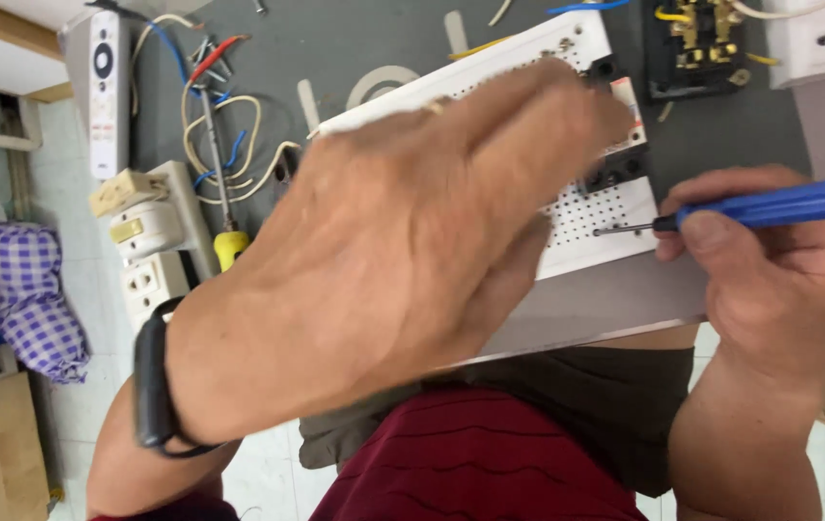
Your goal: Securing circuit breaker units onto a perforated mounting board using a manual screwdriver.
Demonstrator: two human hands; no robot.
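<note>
My left hand (412, 241) lies flat over a white perforated board (615, 217), fingers together, pressing on it and hiding most of it. Its fingertips reach a black component (615, 169) mounted on the board. A black band (147, 386) circles that wrist. My right hand (770, 280) grips a blue-handled screwdriver (779, 205), whose metal tip touches the board's right part near its edge. The board rests on a grey table (355, 43).
At the left lie a yellow-handled screwdriver (224, 207), loose wires (224, 125), a white remote (107, 87) and white socket blocks (147, 246). A black switch block with brass parts (697, 43) and a white socket strip (823, 39) sit at the top right. A checked cloth (31, 299) lies on the floor.
</note>
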